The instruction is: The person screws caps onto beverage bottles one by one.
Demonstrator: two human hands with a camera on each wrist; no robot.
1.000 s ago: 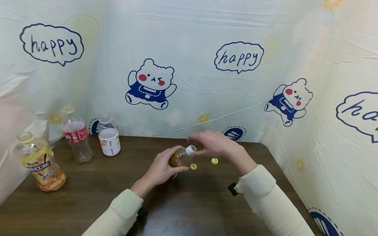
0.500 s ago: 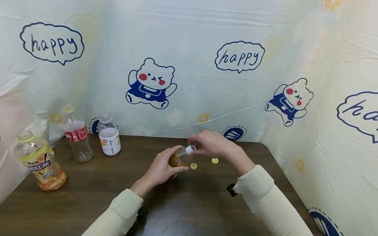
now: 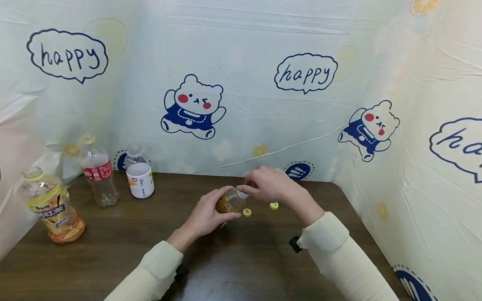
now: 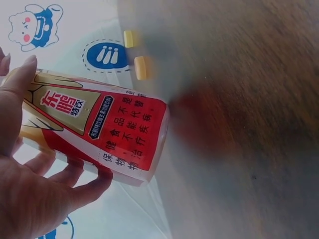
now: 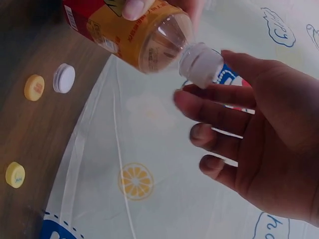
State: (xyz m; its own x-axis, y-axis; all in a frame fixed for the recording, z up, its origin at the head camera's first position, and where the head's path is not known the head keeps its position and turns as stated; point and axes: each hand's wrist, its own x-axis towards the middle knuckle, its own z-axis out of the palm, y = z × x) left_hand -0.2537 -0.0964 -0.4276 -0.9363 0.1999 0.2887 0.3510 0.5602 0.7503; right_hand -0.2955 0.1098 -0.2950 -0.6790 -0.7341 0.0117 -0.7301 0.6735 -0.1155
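Observation:
My left hand (image 3: 206,214) grips a drink bottle (image 4: 107,127) with a red and gold label around its body. The bottle leans to the right above the brown table, its neck toward my right hand (image 3: 269,184). On the neck sits a white cap (image 5: 202,64). The thumb and index finger of my right hand lie on either side of this cap, and the other fingers are bent below it in the right wrist view. In the head view those fingers partly cover the cap. Whether the bottle's base touches the table, I cannot tell.
Loose on the table lie an orange cap (image 5: 34,87), a white cap (image 5: 64,78) and a yellow cap (image 5: 15,175). At the left stand three uncapped bottles: one yellow-labelled (image 3: 55,211), one red-labelled (image 3: 97,170), one white-labelled (image 3: 139,179). A printed curtain (image 3: 241,137) borders the table.
My right hand's fingers have gone from loosely spread beside the bottle's neck to closing over the white cap. The left hand and the bottle have stayed in place.

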